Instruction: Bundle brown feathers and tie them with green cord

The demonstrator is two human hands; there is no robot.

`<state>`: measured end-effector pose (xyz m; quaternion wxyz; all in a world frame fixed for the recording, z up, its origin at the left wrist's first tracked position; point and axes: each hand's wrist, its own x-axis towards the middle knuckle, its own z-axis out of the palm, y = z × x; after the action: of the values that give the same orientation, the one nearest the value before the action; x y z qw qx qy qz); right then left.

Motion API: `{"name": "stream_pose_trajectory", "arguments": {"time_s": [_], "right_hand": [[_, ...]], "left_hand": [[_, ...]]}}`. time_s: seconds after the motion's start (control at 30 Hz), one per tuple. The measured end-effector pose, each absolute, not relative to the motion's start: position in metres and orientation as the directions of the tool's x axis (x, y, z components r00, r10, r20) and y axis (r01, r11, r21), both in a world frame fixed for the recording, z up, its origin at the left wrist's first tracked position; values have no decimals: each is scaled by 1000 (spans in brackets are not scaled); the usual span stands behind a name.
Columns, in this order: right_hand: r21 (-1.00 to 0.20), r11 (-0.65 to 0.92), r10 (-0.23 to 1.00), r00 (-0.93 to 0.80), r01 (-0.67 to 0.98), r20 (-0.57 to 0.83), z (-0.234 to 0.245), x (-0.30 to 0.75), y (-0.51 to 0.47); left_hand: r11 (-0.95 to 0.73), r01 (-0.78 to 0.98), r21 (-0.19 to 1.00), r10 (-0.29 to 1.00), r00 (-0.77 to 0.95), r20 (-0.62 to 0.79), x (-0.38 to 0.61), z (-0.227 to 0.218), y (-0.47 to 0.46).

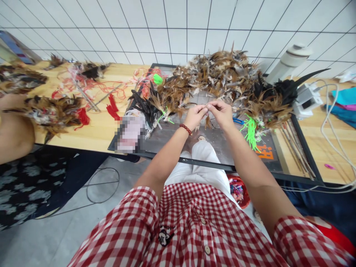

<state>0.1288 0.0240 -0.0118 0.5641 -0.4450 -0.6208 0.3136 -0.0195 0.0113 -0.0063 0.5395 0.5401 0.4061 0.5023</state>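
My left hand (pixel 195 116) and my right hand (pixel 221 114) meet above a dark glass-like panel (pixel 178 142), fingertips pinched together. A small brown feather (pixel 207 121) hangs just beneath the fingers and seems held between them; its upper end is hidden. Beyond the hands rises a large heap of brown and white feathers (pixel 219 76). On the left, nearer me, lie a bunch of black feathers (pixel 148 107) and brown feathers with green strands (pixel 167 115). Bright green strings (pixel 251 133) and a blue item (pixel 238 121) lie beside my right hand.
A pixelated patch (pixel 129 133) covers something at the panel's left. Thin sticks (pixel 297 148) lie at right, near a white charger (pixel 307 100), its cable and a pale bottle (pixel 289 61). Another person's arm (pixel 15 129) rests left beside feathers and red strings (pixel 83 118).
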Motion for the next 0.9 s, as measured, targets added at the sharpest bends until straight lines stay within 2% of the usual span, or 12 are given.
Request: {"name": "stream_pose_trajectory", "arguments": {"time_s": [0.23, 0.47, 0.7, 0.9], "right_hand": [[-922, 356, 924, 87, 155, 371, -15, 127, 27], [-940, 310, 940, 99, 145, 326, -17, 128, 30], [-950, 301, 952, 30, 82, 304, -15, 121, 24], [-972, 235, 966, 104, 23, 236, -19, 128, 31]], "left_hand": [[121, -260, 958, 989, 114, -94, -15, 4, 6], [221, -378, 899, 975, 102, -197, -17, 13, 3], [156, -353, 923, 987, 88, -134, -15, 6, 5], [136, -460, 877, 989, 10, -148, -20, -1, 13]]}}
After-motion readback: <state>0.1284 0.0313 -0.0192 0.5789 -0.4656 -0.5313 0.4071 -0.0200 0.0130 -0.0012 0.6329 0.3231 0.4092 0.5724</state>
